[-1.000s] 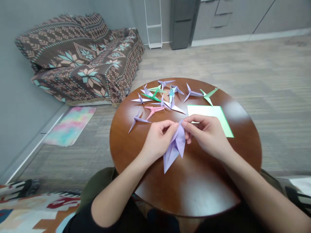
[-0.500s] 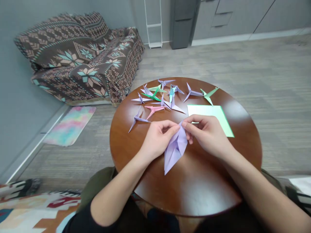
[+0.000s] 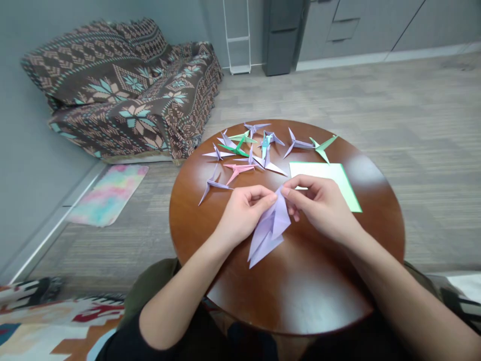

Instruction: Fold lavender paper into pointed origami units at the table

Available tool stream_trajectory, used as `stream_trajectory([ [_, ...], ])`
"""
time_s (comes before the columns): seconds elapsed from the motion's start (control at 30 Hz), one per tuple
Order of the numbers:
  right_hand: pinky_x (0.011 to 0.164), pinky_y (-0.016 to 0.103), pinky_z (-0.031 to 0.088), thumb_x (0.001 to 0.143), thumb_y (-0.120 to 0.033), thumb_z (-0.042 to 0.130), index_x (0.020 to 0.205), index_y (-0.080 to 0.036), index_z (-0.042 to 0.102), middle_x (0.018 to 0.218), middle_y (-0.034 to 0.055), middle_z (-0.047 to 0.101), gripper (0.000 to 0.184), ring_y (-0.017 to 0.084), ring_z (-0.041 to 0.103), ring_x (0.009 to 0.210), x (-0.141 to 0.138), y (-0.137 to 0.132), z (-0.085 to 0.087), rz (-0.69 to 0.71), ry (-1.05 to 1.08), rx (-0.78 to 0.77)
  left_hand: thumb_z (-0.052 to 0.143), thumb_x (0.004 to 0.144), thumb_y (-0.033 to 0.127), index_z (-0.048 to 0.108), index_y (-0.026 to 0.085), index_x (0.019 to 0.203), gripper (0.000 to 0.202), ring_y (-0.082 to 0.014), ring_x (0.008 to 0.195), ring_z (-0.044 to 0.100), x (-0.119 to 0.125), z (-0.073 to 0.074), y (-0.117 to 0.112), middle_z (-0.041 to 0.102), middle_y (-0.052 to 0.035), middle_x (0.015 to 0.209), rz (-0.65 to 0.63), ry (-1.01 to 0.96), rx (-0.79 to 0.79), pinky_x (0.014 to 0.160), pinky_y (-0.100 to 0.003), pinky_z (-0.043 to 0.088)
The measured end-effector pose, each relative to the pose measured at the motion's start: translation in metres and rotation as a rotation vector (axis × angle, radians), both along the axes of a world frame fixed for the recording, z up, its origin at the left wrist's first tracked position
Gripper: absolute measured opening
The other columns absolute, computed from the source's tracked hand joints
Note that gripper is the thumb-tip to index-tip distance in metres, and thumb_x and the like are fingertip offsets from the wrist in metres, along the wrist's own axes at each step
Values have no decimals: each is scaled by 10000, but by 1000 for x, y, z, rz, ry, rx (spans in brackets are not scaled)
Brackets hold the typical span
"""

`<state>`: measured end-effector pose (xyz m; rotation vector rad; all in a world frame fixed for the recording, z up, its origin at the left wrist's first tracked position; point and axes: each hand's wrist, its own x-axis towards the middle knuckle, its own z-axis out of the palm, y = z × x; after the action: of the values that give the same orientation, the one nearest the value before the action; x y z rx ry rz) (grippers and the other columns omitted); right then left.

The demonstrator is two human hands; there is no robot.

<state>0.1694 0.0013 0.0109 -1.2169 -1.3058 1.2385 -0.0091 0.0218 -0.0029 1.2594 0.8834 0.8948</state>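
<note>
A partly folded sheet of purple origami paper (image 3: 267, 233) hangs between my two hands, its loose layers pointing down toward me. My left hand (image 3: 248, 210) is closed, with thumb and forefinger pinching the top of the paper from the left. From the right, my right hand (image 3: 315, 200) pinches the same top end between thumb and forefinger. Beyond my hands lie several folded paper cranes, among them a pink crane (image 3: 239, 169), a dark green crane (image 3: 236, 147) and a purple crane (image 3: 212, 185) near my left hand.
The round brown wooden table (image 3: 311, 291) stands in front of my knees. On it, a green-edged stack of pale paper (image 3: 338, 178) lies behind my right hand. A light green crane (image 3: 322, 148) rests at the far right. A patterned sofa (image 3: 139, 95) stands at the back left.
The purple paper's lower layers have spread apart and swung slightly left, showing separate flaps. Both hands keep pinching its top in nearly the same place.
</note>
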Motion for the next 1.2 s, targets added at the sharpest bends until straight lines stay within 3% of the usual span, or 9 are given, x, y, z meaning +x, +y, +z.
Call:
stream_trajectory([
  [0.27,441,226,420,866,-459,777,807,-171,669,532,-33,590,313,103,522,438,0,-1,-1,14,-22,18,823,814,392,757,125,800,275,-147,705,654,0,-1,0,761,-52,790,4,11,-9,712,-249,495],
  [0.47,477,225,374,783,-414,858,785,-151,704,631,-14,615,304,97,513,529,-3,-2,2,-20,-95,86,835,803,376,796,124,832,257,-161,736,677,4,1,-3,786,-65,821,48,29,62,713,-248,515],
  [1.0,460,249,313,781,-408,825,730,-168,700,525,-31,557,276,107,461,476,-6,-3,3,-78,-90,75,811,802,313,778,129,788,187,-158,707,666,7,3,-4,766,-58,781,65,46,68,699,-257,518],
  [1.2,473,255,331,902,-355,709,826,-193,714,614,-15,592,179,116,486,517,-1,-1,-1,-242,-170,201,809,800,287,765,135,794,159,-148,700,655,6,1,-3,756,-40,778,96,66,71,704,-257,514],
])
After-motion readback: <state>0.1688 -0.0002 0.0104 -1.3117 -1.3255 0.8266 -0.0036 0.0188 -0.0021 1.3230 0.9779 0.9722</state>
